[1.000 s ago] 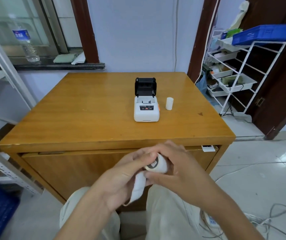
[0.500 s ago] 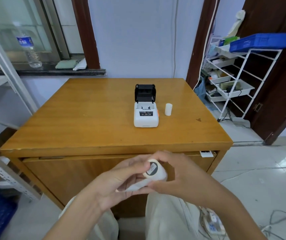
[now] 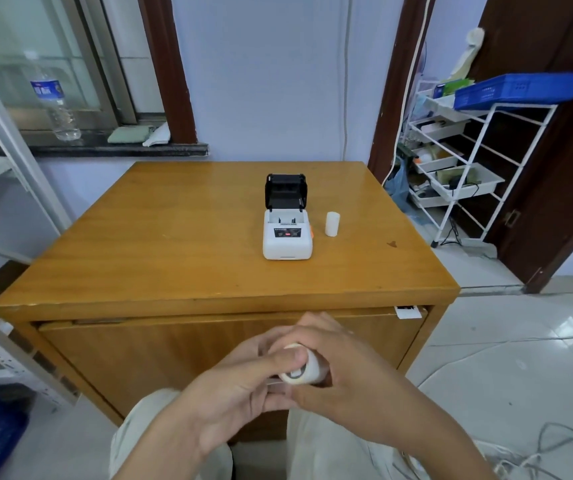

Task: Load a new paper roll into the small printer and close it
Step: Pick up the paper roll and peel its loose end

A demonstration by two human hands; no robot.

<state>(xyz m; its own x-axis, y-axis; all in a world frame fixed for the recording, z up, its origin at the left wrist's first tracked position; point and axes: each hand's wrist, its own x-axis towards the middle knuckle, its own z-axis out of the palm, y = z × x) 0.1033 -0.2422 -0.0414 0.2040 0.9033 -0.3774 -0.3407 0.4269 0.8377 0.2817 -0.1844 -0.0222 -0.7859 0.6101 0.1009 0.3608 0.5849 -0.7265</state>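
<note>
A small white printer stands on the wooden table with its black lid raised and its paper bay showing. Just right of it, a white paper roll stands upright. Below the table's front edge, over my lap, both hands hold another white paper roll. My left hand pinches its near end with thumb and fingers. My right hand wraps around its body from the right. Most of this roll is hidden by my fingers.
A white wire rack with trays and a blue crate stands to the right by a dark door. A water bottle sits on the window ledge at the left. Cables lie on the tiled floor at lower right.
The loose paper tail that hung from the roll is no longer seen. My hands have closed tighter around the roll. The camera has tilted slightly downward.
</note>
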